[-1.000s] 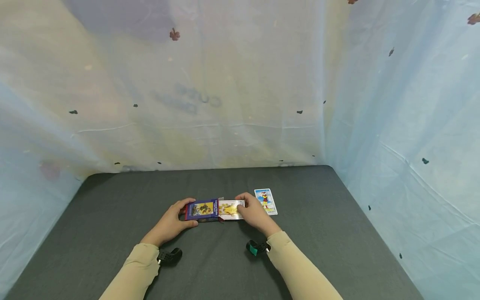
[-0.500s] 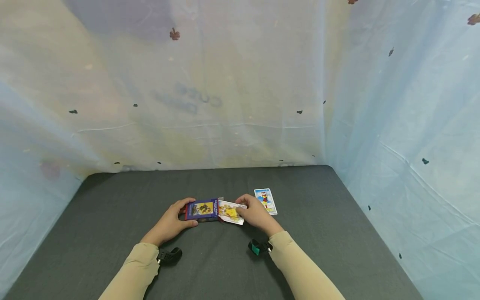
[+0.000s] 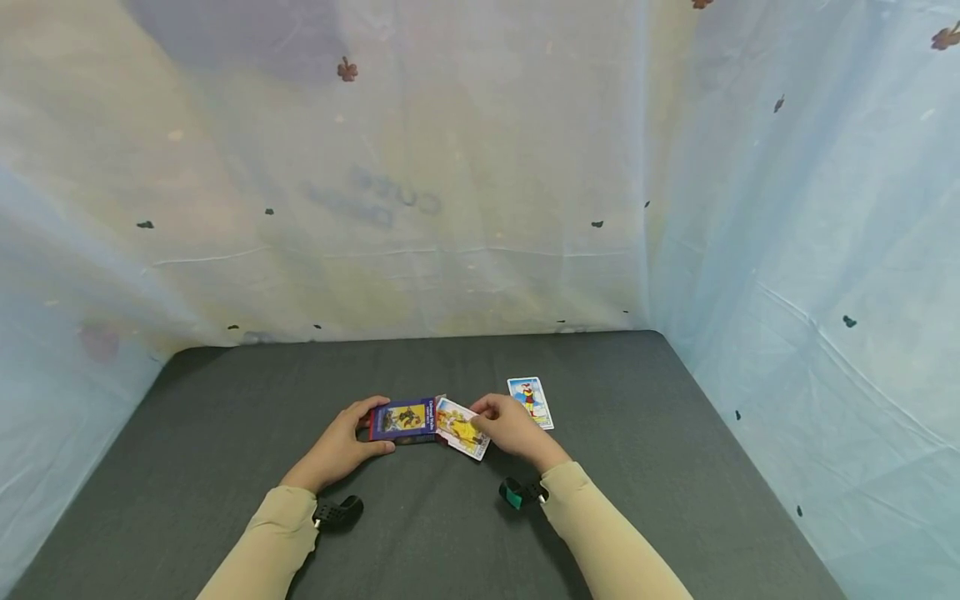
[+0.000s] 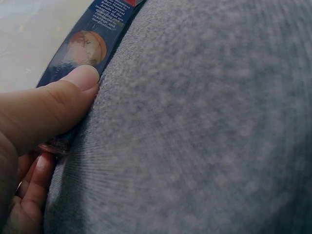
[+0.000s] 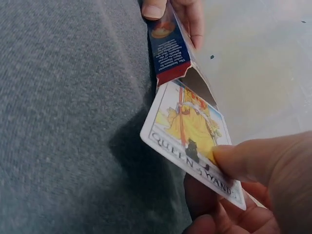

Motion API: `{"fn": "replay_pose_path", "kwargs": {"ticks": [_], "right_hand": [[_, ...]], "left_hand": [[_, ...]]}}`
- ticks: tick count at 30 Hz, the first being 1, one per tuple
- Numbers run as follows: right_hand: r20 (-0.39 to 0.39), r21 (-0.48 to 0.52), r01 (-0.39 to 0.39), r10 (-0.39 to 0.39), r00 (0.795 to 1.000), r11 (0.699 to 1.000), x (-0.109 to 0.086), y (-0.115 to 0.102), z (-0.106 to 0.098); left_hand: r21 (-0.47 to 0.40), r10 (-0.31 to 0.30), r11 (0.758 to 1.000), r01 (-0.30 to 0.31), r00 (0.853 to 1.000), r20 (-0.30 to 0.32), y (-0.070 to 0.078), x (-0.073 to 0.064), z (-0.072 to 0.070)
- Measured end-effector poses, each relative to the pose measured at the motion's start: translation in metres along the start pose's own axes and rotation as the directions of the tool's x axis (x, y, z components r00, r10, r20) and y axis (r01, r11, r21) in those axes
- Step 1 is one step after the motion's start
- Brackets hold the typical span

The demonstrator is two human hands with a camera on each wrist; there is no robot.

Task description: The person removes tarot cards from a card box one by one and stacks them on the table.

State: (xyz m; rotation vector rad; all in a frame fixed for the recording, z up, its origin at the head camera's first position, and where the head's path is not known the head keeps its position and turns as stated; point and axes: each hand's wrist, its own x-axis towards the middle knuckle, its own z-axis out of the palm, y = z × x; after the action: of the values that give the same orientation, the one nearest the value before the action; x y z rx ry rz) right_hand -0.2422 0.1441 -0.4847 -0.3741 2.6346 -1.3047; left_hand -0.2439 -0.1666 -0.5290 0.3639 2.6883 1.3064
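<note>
My left hand (image 3: 341,442) grips the closed end of a blue and red tarot card box (image 3: 403,418) lying flat on the table. In the left wrist view its thumb presses the printed side of the box (image 4: 80,46). Between thumb and fingers, my right hand (image 3: 513,429) pinches a tarot card (image 3: 459,427), lettered "Queen of Wands" in the right wrist view. The far end of this card (image 5: 190,124) is at the box's open mouth, and the card slants out towards me. Whether more cards lie under it is hidden.
Another tarot card (image 3: 531,402), with a figure against blue, lies face up just beyond my right hand. Dark grey cloth covers the table (image 3: 420,533). Pale translucent sheeting (image 3: 480,167) hangs behind and at both sides.
The Queen of Wands card has turned from in line with the box to a slant, its outer end swinging towards me. My right hand has shifted slightly nearer. The left hand and box stay put.
</note>
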Motion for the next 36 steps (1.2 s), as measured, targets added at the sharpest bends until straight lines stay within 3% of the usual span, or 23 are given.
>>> {"fn": "replay_pose_path", "kwargs": {"ticks": [4, 8, 16, 24, 30, 36], "right_hand": [[-0.038, 0.033, -0.006, 0.007, 0.999, 0.999, -0.002, 0.003, -0.005], [-0.125, 0.110, -0.031, 0.045, 0.991, 0.993, -0.004, 0.008, -0.015], [-0.302, 0.342, -0.117, 0.226, 0.926, 0.933, -0.010, 0.029, -0.044], [-0.366, 0.350, -0.203, 0.333, 0.869, 0.915, -0.017, 0.051, -0.058], [-0.395, 0.326, -0.234, 0.357, 0.847, 0.916, -0.021, 0.051, -0.058], [-0.411, 0.306, -0.243, 0.358, 0.839, 0.920, -0.021, 0.052, -0.057]], "left_hand": [[-0.010, 0.002, 1.000, -0.002, 1.000, 0.000, 0.001, 0.000, 0.000], [-0.016, 0.001, 1.000, -0.001, 1.000, 0.000, 0.001, -0.001, 0.000], [-0.004, 0.005, 1.000, -0.005, 1.000, 0.003, 0.001, -0.001, 0.000], [-0.003, 0.008, 1.000, -0.008, 1.000, 0.003, 0.000, -0.001, -0.001], [-0.011, 0.005, 1.000, -0.005, 1.000, 0.004, 0.001, -0.002, -0.001], [0.000, -0.002, 1.000, 0.002, 1.000, 0.000, 0.001, -0.002, 0.000]]}}
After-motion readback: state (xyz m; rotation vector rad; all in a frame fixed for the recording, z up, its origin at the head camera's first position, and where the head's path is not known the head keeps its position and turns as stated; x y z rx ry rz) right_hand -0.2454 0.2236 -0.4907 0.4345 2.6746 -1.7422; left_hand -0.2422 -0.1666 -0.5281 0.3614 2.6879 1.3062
